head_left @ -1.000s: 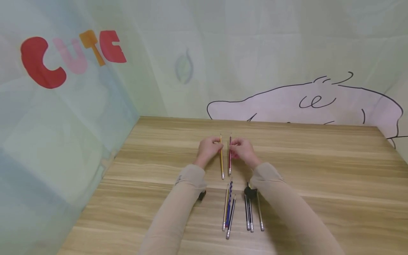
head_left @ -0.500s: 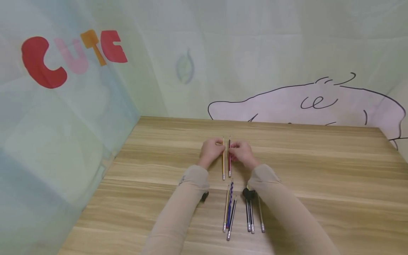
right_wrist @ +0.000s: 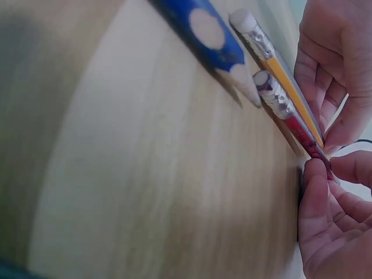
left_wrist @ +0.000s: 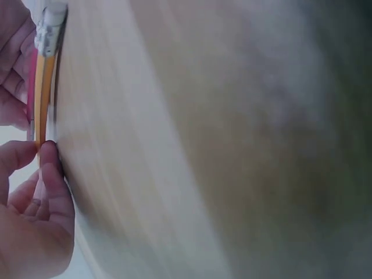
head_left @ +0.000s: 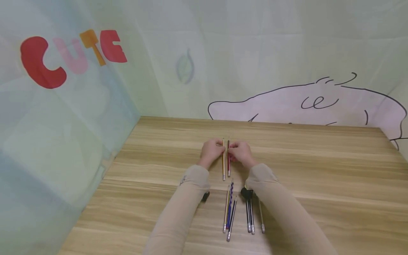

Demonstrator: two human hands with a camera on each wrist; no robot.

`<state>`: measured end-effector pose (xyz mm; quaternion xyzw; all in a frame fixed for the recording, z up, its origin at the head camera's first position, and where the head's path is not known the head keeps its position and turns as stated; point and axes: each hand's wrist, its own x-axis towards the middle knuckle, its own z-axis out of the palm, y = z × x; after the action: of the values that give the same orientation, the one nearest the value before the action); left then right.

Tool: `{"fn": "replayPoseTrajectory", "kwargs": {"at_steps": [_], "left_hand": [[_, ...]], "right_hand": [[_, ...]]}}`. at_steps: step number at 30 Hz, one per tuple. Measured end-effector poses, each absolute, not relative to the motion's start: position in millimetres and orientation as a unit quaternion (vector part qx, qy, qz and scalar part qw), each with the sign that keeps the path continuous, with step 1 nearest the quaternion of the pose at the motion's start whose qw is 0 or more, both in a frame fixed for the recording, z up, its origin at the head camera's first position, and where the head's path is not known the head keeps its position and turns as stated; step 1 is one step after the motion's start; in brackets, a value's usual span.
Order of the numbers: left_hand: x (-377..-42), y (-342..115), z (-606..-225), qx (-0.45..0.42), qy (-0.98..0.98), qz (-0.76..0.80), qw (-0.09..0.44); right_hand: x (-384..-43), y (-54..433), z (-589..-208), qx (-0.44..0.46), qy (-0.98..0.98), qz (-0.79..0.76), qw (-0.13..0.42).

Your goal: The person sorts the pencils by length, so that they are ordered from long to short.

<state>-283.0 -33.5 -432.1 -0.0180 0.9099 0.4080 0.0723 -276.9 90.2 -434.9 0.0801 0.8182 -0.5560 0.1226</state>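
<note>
Between thumb and fingers, my left hand (head_left: 212, 152) pinches a yellow pencil (head_left: 224, 166) with a white eraser. My right hand (head_left: 241, 153) pinches a dark red pencil (head_left: 228, 165) just beside it. The two pencils lie nearly parallel, a narrow gap apart, their eraser ends toward me and their tips pointing to the back of the table. In the right wrist view the yellow pencil (right_wrist: 285, 78) and the red pencil (right_wrist: 293, 119) show their metal ferrules close together. Also there, the tip of a blue pencil with round dimples (right_wrist: 215, 40) points at their eraser ends.
Nearer me on the wooden table (head_left: 318, 170) lie a yellow-and-dark striped pencil (head_left: 226, 210), the blue pencil (head_left: 230, 205) and a black pencil (head_left: 232, 219). Several dark pencils (head_left: 250, 216) lie to the right, partly under the right wrist's black camera (head_left: 246, 193). A printed cloth (head_left: 255, 71) hangs behind.
Both hands have brought their pencils closer together, the left moving slightly right and the red pencil slightly left. Both pencils have also come slightly nearer me. The other pencils keep their places.
</note>
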Motion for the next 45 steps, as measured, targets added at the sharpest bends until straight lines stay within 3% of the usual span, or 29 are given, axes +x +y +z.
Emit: {"fn": "replayPoseTrajectory", "kwargs": {"at_steps": [45], "left_hand": [[-281.6,-30.3,-428.9,-0.029,0.929,0.363,0.068]], "right_hand": [[-272.0,88.1,-432.5,0.031,0.871,-0.475,0.118]]}}
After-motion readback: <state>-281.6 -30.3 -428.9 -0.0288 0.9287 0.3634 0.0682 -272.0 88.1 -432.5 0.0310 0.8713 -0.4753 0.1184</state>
